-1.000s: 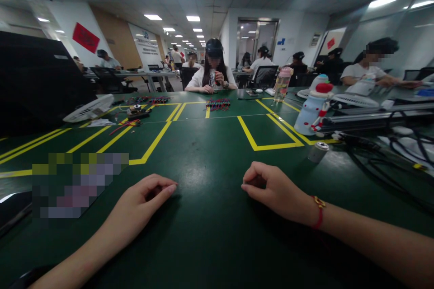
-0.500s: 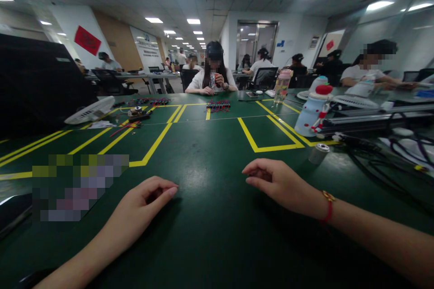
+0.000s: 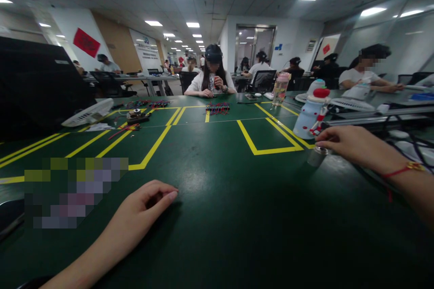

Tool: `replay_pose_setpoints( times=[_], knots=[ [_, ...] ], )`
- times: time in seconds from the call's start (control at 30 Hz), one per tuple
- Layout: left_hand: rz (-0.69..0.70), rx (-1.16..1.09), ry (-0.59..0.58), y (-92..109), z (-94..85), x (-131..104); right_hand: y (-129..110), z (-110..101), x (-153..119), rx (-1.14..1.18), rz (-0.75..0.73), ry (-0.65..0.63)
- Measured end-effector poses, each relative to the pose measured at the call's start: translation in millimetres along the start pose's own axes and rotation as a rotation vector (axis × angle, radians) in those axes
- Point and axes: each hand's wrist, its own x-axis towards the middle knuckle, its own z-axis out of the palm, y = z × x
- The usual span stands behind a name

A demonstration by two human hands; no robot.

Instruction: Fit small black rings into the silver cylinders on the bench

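Note:
At the right, a small silver metal cylinder (image 3: 317, 158) stands upright on the green table (image 3: 217, 235). My right hand (image 3: 356, 146) is over it, with thumb and fingertips closed at its top rim; the far fingers are partly hidden. A red cord bracelet circles that wrist. My left hand (image 3: 147, 203) rests on the table at left of centre, its fingers curled and the thumb tip against them. Nothing shows in it. Just behind the cylinder is a light blue bottle (image 3: 305, 117) with a red top.
Black cables (image 3: 408, 126) and metal rails lie at the right. A pink-lidded bottle (image 3: 280, 88) stands farther back. Yellow tape (image 3: 278, 151) marks the table. Wired parts (image 3: 217, 108) lie before a person seated opposite. A white fan (image 3: 90, 113) and black monitor (image 3: 37, 86) are at left.
My right hand has moved right from the table's middle to the top of the metal cylinder. My left hand has stayed nearly in place. The view has shifted slightly.

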Motion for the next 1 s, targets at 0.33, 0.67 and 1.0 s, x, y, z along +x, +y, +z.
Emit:
replay_pose_setpoints(
  times=[0.33,0.67,1.0],
  knots=[
    [0.000,-0.007,-0.012,-1.6,-0.3,1.3,9.0,4.5,-0.2,0.047,0.058,-0.074],
    [0.021,-0.018,-0.022,-7.2,2.1,2.7,26.3,14.9,7.7,0.031,0.102,-0.083],
    [0.014,-0.039,-0.041,-5.5,1.6,2.4,24.0,11.8,5.5,0.059,0.135,-0.122]
  ],
)
